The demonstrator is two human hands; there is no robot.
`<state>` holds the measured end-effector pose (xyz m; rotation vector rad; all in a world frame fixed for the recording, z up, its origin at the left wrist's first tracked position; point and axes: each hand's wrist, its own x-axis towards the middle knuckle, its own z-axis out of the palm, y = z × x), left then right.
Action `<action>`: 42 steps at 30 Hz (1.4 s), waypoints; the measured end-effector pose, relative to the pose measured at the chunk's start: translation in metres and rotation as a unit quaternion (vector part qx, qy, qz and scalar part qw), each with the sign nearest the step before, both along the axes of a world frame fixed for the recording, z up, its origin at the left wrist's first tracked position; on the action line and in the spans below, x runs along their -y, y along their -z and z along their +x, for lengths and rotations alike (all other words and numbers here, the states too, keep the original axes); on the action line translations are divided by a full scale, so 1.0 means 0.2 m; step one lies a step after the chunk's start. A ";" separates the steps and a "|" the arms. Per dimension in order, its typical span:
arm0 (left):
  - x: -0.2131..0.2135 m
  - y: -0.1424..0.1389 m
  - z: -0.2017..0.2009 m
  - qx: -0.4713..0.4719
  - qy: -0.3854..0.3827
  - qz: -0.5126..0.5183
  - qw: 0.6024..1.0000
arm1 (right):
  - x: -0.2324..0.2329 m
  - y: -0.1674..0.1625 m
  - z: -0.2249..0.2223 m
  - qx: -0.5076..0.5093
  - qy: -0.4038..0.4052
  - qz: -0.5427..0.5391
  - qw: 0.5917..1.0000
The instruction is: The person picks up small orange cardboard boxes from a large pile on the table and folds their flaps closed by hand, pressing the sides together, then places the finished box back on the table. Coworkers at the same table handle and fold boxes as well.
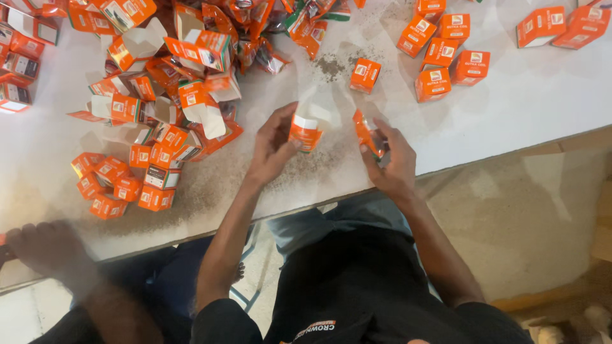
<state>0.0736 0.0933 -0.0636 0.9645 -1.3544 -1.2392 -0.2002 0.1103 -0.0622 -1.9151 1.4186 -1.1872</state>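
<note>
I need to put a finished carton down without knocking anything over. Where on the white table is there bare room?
The widest bare stretch of the white table lies right of the closed orange cartons, down to the table's edge. A smaller gap sits between the left hand and the right hand, near the edge. The heap of open cartons on the left is crowded.

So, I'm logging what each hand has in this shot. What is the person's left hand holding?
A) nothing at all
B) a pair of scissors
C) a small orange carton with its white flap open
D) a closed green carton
C: the left hand grips a small orange carton with its white top flap up, while the right hand holds an orange sachet.
</note>
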 end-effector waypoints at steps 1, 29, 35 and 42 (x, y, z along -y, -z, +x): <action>0.01 0.05 -0.03 -0.161 0.048 0.103 0.981 | 0.01 0.00 0.00 0.002 0.002 -0.021 1.000; 0.14 0.26 -0.16 -0.402 0.062 0.291 0.866 | 0.06 0.00 -0.03 -0.140 -0.014 -0.055 0.988; -0.06 0.05 -0.11 0.007 -0.002 0.082 0.997 | 0.06 0.00 -0.02 -0.149 -0.017 -0.075 0.986; 0.00 -0.38 0.67 0.537 -0.416 -0.251 0.690 | 0.07 -0.02 0.00 -0.152 -0.024 -0.083 0.985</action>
